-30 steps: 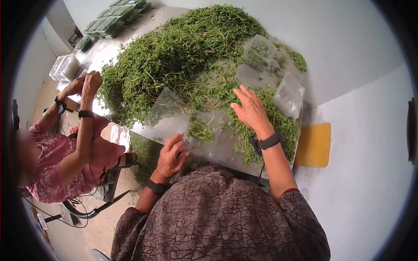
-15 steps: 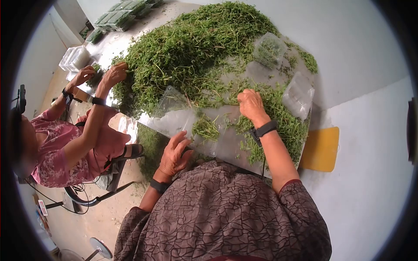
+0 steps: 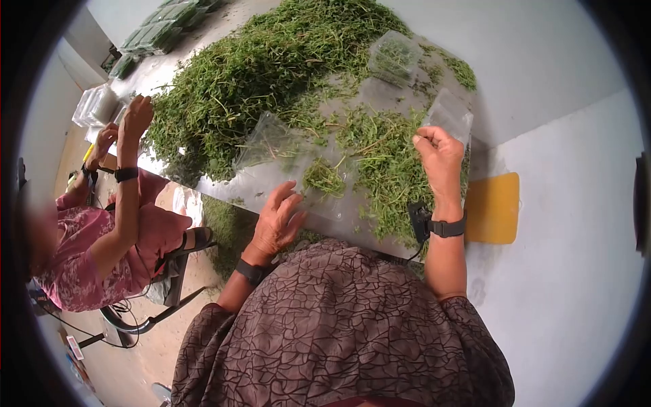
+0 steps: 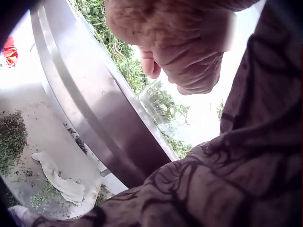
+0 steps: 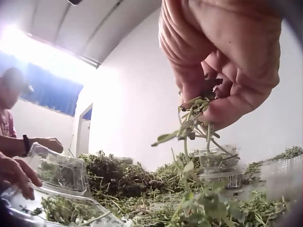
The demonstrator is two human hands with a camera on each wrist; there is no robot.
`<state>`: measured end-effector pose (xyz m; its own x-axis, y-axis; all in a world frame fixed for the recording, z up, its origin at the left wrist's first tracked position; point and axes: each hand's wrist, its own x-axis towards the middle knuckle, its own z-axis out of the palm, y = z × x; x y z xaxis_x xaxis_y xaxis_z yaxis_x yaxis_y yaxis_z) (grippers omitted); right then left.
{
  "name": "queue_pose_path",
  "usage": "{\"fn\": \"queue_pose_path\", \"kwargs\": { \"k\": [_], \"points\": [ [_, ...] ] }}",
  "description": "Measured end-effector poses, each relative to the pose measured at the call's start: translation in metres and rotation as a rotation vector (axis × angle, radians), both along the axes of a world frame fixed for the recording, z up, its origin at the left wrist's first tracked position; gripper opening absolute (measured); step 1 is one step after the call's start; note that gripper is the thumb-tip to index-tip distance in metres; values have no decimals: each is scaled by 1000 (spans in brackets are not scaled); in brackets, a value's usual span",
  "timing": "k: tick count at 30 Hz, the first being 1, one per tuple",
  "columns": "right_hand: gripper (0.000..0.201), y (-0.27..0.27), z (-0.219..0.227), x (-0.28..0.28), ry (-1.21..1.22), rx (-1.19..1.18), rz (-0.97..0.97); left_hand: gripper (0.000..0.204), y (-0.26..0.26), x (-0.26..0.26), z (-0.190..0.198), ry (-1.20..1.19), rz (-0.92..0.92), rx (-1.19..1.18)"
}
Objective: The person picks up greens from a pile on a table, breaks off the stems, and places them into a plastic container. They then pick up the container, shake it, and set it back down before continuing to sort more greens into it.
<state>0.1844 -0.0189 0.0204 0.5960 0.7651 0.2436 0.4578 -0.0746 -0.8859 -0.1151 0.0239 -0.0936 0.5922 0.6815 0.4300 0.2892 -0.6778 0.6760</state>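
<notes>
My right hand (image 3: 441, 159) pinches a small sprig of leafy greens (image 5: 189, 125) between thumb and fingers. It is over the right end of the loose greens (image 3: 390, 169) spread on the table. My left hand (image 3: 274, 220), fingers relaxed, stays by the table's near edge, at the front of an open clear plastic clamshell box (image 5: 57, 170). Inside that box lies a small clump of greens (image 3: 324, 176). In the left wrist view the left hand (image 4: 175, 47) shows only partly, with its fingertips mostly out of sight.
A big heap of greens (image 3: 271, 74) covers the back of the table. Behind my right hand stand a clear box (image 3: 395, 60) with greens and another clear container (image 3: 451, 112). At left, another person (image 3: 102, 237) works beside stacked empty boxes (image 3: 95, 105); filled boxes (image 3: 159, 27) stand farther back.
My right hand went down into the loose greens, closed its fingers and moved right with a sprig pinched. My left hand stays near the table edge. The other person's hands shifted.
</notes>
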Motion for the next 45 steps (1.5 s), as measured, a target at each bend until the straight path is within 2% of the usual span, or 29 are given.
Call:
{"fn": "queue_pose_path", "kwargs": {
  "k": [2, 4, 6, 8, 9, 11, 12, 14, 15, 16, 18, 20, 22, 24, 26, 27, 28, 30, 31, 33, 34, 36, 38, 40, 42, 45],
  "points": [
    [13, -3, 12, -5, 240, 86, 53, 39, 1, 4, 0, -3, -43, 7],
    [14, -5, 30, -24, 285, 131, 86, 40, 1, 7, 1, -4, -50, 19],
    [15, -5, 30, -41, 333, 171, 125, 41, 0, 10, 1, -2, -50, 27],
    [18, -5, 20, -51, 303, 28, 307, 43, 0, 11, 2, 13, -51, 78],
    [18, -7, 12, -51, 304, 26, 309, 43, 0, 10, 1, 15, -49, 76],
    [23, -9, -7, -50, -14, -222, 455, 44, -1, 9, -1, 7, -41, 72],
    [23, -8, -14, -45, -16, -225, 465, 44, -1, 8, -2, 6, -31, 69],
    [27, -5, -23, -32, -359, -226, 221, 44, -5, 4, -3, 4, -32, 59],
    [31, -3, -19, -27, -382, -351, 219, 44, -6, 2, -2, 6, -26, 58],
    [31, 0, -25, -20, -383, -350, 224, 45, -5, 1, -2, 5, -26, 65],
    [35, 7, -43, -10, -735, -216, 261, 45, -7, -1, -2, 7, -17, 69],
    [41, 17, -48, -7, -692, -288, 339, 45, -8, -4, -2, 11, -13, 64],
    [47, 25, -60, -6, -763, -446, 413, 44, -10, -6, 0, 6, -4, 56],
    [49, 28, -78, -4, -833, -411, 406, 43, -12, -8, 0, -2, 2, 52],
    [42, 29, -78, -5, -913, -451, 441, 41, -13, -11, -3, 32, 12, 62],
    [24, 31, -79, -5, -958, -418, 408, 41, -14, -11, -3, 31, 18, 63],
    [24, 32, -79, -4, -960, -414, 412, 41, -14, -12, -3, 30, 25, 56],
    [12, 35, -78, 2, -1011, -445, 407, 41, -15, -13, -2, 28, 30, 53],
    [12, 34, -77, 5, -1014, -443, 403, 41, -15, -13, -2, 29, 30, 47],
    [11, 33, -73, 9, -822, -299, 285, 41, -14, -12, -3, 26, 31, 42],
    [11, 32, -68, 12, -824, -299, 286, 41, -14, -12, -3, 26, 33, 48],
    [19, 27, -47, 17, -625, -198, 181, 40, -14, -11, -3, 26, 31, 51],
    [19, 22, -19, 14, -639, -171, 182, 41, -12, -8, -2, 41, 26, 56],
    [17, 18, 4, 5, -603, -26, 271, 41, -9, -4, -5, 25, 12, 63],
    [17, 14, 25, -12, -587, 10, 326, 42, -7, -2, -5, 13, 1, 70],
    [19, 10, 32, -36, -645, 84, 550, 43, -7, 1, -5, 9, -26, 55]
  ]
}}
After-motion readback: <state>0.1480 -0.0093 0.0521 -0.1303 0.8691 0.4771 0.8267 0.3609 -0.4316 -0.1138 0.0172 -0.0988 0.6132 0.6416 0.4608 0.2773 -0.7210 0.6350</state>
